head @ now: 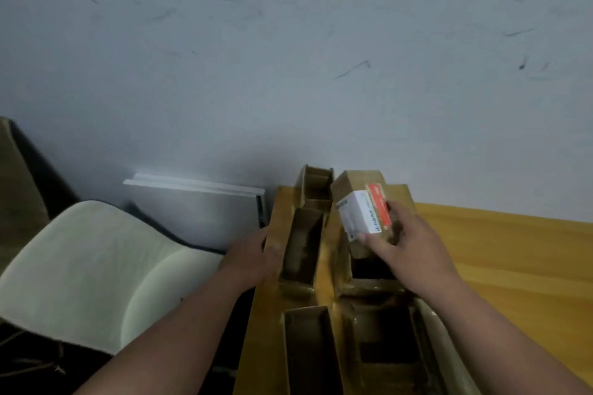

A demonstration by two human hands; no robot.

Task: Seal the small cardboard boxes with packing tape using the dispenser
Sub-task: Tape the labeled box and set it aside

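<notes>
Across the upper half: grey wall (288, 42), scuffed with dark marks. Below it to the right: yellow wooden table (513, 250), serving as the packing surface. To the left: cream chair (96, 266), pushed just beside the table's edge, and behind it a white panel (199, 205) leaning on the wall.

Along the table's left end: a cluster of small cardboard boxes, all unsealed, packed close together, probably queued for taping.
- Near open box (308, 349) and its wider neighbour (385, 346), closest to the camera, side by side.
- Middle open box (301, 247), at the table's left edge.
- Far open box (316, 186), close to the wall.
- Open carton (369, 279) directly under the raised one.

Above that carton: labelled box (362, 208), tilted, off the table, carrying a white label and a red one. Looks lifted either into or out of the carton below; cannot tell which.

Right hand (407, 240): grips the labelled box, thumb on the label face, fingers wrapped round the far side, so the box can be turned or placed one-handed.

Left hand (253, 253): rests against the outer wall of the middle open box, likely bracing it against sliding off the edge; too blurred to tell whether the fingers curl round the wall or only press on it.

No tape dispenser in view; sealing not yet begun on any box seen.
</notes>
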